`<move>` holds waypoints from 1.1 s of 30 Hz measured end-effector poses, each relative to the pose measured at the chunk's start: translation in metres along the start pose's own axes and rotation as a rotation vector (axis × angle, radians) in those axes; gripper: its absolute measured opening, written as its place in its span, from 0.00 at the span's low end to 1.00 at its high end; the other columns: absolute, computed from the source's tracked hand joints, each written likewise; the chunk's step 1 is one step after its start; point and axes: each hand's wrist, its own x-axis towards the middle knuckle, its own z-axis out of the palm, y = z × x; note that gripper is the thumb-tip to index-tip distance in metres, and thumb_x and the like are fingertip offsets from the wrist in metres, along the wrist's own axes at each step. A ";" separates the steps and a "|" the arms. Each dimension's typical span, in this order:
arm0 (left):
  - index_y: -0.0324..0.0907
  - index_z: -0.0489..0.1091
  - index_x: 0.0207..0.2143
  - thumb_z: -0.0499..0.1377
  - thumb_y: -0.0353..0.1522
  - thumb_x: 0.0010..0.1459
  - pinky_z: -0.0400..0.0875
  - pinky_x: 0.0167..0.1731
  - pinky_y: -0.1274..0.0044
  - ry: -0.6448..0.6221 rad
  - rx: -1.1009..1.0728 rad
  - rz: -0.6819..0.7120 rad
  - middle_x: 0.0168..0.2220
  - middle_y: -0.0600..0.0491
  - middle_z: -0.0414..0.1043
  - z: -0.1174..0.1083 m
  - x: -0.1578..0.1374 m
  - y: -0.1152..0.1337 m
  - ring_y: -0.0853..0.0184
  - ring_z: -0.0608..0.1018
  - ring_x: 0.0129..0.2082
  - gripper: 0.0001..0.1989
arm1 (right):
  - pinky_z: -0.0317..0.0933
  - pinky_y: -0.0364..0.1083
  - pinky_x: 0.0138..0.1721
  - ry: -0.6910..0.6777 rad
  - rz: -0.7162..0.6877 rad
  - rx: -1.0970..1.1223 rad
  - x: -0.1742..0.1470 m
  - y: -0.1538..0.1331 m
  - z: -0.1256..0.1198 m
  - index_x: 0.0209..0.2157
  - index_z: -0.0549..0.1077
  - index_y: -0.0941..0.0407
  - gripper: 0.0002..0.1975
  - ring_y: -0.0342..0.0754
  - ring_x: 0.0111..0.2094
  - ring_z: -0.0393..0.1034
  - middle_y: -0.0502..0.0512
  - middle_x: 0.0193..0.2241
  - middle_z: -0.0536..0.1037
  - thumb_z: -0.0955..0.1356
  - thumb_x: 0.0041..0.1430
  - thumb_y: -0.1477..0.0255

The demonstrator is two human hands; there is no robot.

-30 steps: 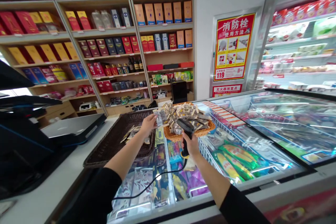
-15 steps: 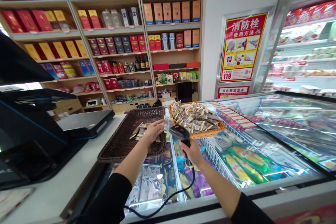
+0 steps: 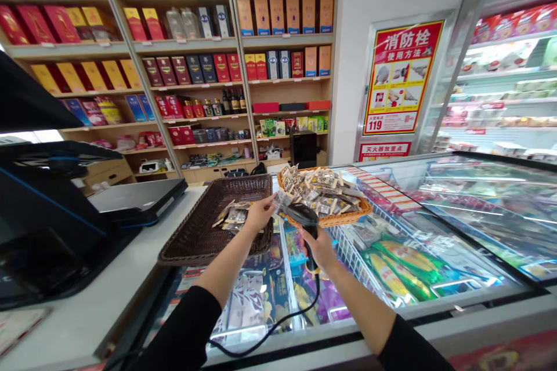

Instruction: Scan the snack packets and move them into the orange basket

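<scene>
My right hand (image 3: 321, 245) is wrapped round the handle of a black barcode scanner (image 3: 304, 214), its cable trailing down to the left. Pinched in my left hand (image 3: 261, 213) is a small clear packet (image 3: 282, 202), close to the scanner's head. Below and left of that hand, several similar packets (image 3: 237, 216) lie in a dark brown wicker basket (image 3: 195, 214). Behind the scanner, a tan wicker basket (image 3: 348, 219) is heaped with more packets (image 3: 317, 188).
Both baskets rest on the glass top of a chest freezer (image 3: 435, 301) holding bagged food. A white counter (image 3: 117, 284) with a black machine (image 3: 43, 214) and a scale (image 3: 139, 200) stands at the left. Shelves (image 3: 195, 87) of boxes and bottles line the back wall.
The packet in my left hand has tilted and sits closer to the scanner's head. My left hand has shifted slightly right. The whole view has moved a little.
</scene>
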 end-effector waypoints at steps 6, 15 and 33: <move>0.38 0.69 0.52 0.67 0.33 0.41 0.72 0.38 0.74 0.013 -0.271 -0.082 0.36 0.50 0.80 0.001 0.001 0.005 0.63 0.79 0.37 0.32 | 0.54 0.40 0.13 0.033 -0.035 0.065 -0.002 -0.007 0.002 0.25 0.66 0.56 0.17 0.40 0.11 0.58 0.45 0.13 0.65 0.69 0.50 0.56; 0.39 0.69 0.28 0.68 0.35 0.39 0.71 0.37 0.75 0.237 -0.268 -0.117 0.32 0.50 0.77 -0.001 0.004 0.003 0.63 0.79 0.36 0.14 | 0.53 0.41 0.15 -0.075 -0.111 0.128 -0.008 -0.019 0.003 0.21 0.66 0.56 0.20 0.40 0.12 0.57 0.46 0.12 0.64 0.68 0.52 0.54; 0.40 0.73 0.32 0.57 0.27 0.47 0.70 0.44 0.71 0.407 0.001 -0.054 0.36 0.50 0.77 -0.013 0.003 0.004 0.62 0.77 0.40 0.09 | 0.52 0.40 0.14 -0.051 -0.061 0.288 -0.007 -0.010 0.003 0.23 0.67 0.57 0.19 0.38 0.12 0.57 0.45 0.13 0.65 0.70 0.52 0.56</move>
